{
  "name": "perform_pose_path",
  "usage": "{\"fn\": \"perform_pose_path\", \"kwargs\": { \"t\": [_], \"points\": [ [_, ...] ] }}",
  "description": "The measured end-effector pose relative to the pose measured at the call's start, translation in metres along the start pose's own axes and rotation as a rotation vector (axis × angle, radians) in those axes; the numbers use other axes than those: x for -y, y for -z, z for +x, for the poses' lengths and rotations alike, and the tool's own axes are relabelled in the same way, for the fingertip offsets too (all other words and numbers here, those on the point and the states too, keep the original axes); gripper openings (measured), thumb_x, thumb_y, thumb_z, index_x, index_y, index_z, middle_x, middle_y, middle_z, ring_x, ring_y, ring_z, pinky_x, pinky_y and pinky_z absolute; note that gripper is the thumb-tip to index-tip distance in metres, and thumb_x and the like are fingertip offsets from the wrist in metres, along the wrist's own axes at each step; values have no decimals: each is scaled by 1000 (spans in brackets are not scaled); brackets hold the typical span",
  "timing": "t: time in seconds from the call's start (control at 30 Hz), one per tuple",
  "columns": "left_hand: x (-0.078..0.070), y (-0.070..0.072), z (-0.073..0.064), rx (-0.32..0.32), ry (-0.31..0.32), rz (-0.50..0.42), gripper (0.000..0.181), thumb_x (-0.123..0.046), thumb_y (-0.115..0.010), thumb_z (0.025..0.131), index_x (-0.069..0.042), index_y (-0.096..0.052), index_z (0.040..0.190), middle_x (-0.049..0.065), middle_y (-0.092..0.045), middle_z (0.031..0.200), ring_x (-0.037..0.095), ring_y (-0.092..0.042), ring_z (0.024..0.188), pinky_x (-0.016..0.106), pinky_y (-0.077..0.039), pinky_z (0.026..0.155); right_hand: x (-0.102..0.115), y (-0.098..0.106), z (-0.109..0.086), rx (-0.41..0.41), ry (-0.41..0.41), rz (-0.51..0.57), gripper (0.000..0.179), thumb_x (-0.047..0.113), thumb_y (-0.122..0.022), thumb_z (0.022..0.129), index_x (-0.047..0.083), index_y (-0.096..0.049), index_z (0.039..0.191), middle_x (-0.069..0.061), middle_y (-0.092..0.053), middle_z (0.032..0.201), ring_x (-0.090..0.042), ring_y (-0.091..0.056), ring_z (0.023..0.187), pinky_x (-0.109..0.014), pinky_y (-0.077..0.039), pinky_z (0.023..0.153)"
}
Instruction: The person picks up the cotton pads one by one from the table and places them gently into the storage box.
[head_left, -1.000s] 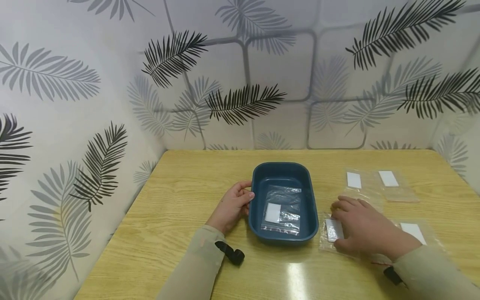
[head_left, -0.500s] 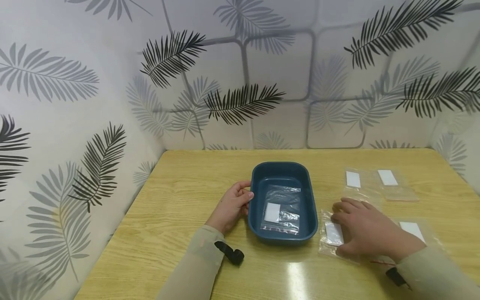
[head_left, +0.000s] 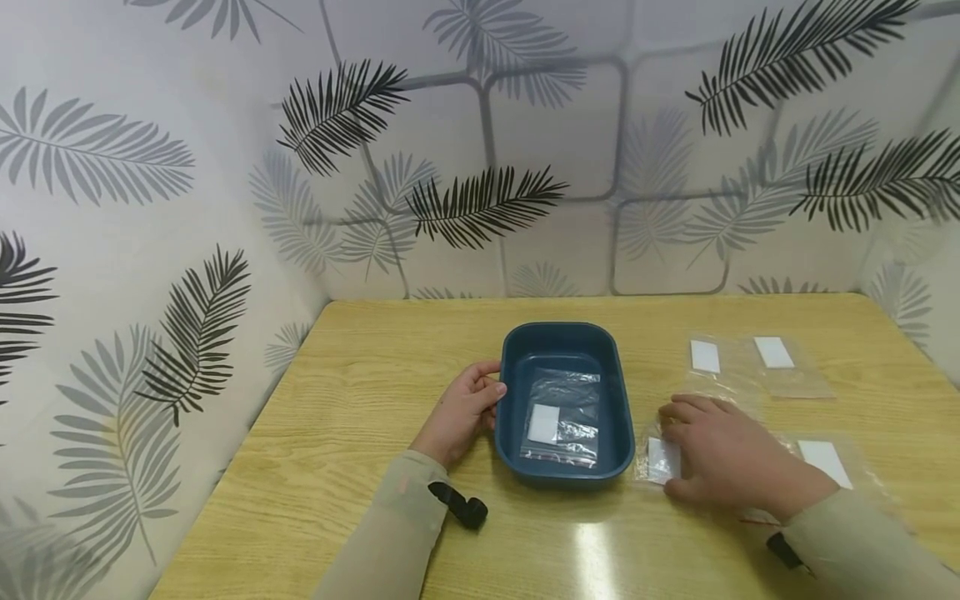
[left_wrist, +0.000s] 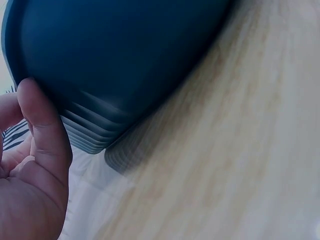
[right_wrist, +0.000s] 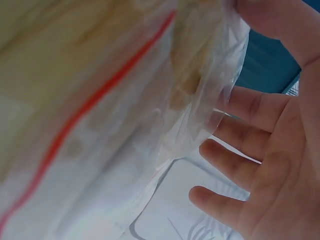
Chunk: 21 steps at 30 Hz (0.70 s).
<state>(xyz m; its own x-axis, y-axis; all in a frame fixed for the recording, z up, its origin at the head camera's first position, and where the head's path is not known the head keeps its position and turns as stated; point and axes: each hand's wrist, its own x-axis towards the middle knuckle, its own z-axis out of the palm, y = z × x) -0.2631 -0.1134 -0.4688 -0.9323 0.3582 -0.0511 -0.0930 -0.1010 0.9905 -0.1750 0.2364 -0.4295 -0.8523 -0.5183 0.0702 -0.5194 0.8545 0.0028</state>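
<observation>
A dark blue plastic tub (head_left: 557, 340) stands on the table, with a clear zip bag (head_left: 577, 400) bearing a white label lying inside. My left hand (head_left: 461, 412) holds the tub's left side, its thumb (left_wrist: 42, 115) against the wall near the rim. To the right of the tub, my right hand (head_left: 731, 458) pinches another clear zip bag (head_left: 663, 461) with a white label. The right wrist view shows that bag's red zip line (right_wrist: 95, 102) and its crinkled film between thumb and forefinger. Part of this bag is hidden under the hand in the head view.
Two more labelled zip bags, one on the left (head_left: 705, 357) and one on the right (head_left: 775, 353), lie at the back right of the wooden table (head_left: 375, 358). One more zip bag (head_left: 825, 463) lies beside my right wrist. A leaf-patterned wall (head_left: 555, 242) rises behind the table.
My right hand has shifted slightly left and away from me, and the bag under it has moved along and appears raised. The left hand and tub stay in place.
</observation>
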Motion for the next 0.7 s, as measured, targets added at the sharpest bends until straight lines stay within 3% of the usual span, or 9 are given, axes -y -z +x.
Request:
{"fn": "perform_pose_path", "kwargs": {
  "t": [0.27, 0.47, 0.6, 0.7],
  "points": [
    [1, 0, 0, 0, 0, -2, 43, -12, -57, 104, -6, -46, 146, 9, -58, 98, 15, -57, 67, 27, -51, 60, 0, 2, 3, -75, 44, -20, 43, 32, -77, 73, 5, -74, 107, -13, -66, 121, -39, -56, 120, -60, -40, 103],
    [2, -1, 0, 7, 1, -1, 42, -11, -56, 105, -5, -46, 145, 11, -58, 99, 14, -58, 67, 26, -51, 59, -12, 4, 3, -79, 54, -8, 29, 35, -78, 76, 13, -77, 95, -12, -66, 122, -39, -56, 121, -61, -42, 101],
    [0, -1, -1, -1, -1, 2, 42, -11, -56, 105, -6, -47, 145, 11, -58, 99, 15, -57, 66, 26, -51, 59, -21, 16, 5, -107, 59, 3, 21, 35, -80, 77, 17, -76, 87, -14, -66, 124, -40, -56, 120, -62, -44, 98],
    [-1, -1, -1, -2, -2, -1, 43, -11, -57, 104, -6, -46, 145, 11, -58, 98, 14, -57, 66, 27, -50, 59, -26, 31, 9, -140, 69, 12, 22, 33, -81, 78, 15, -77, 89, -16, -65, 124, -43, -56, 119, -62, -44, 98]
  ]
}}
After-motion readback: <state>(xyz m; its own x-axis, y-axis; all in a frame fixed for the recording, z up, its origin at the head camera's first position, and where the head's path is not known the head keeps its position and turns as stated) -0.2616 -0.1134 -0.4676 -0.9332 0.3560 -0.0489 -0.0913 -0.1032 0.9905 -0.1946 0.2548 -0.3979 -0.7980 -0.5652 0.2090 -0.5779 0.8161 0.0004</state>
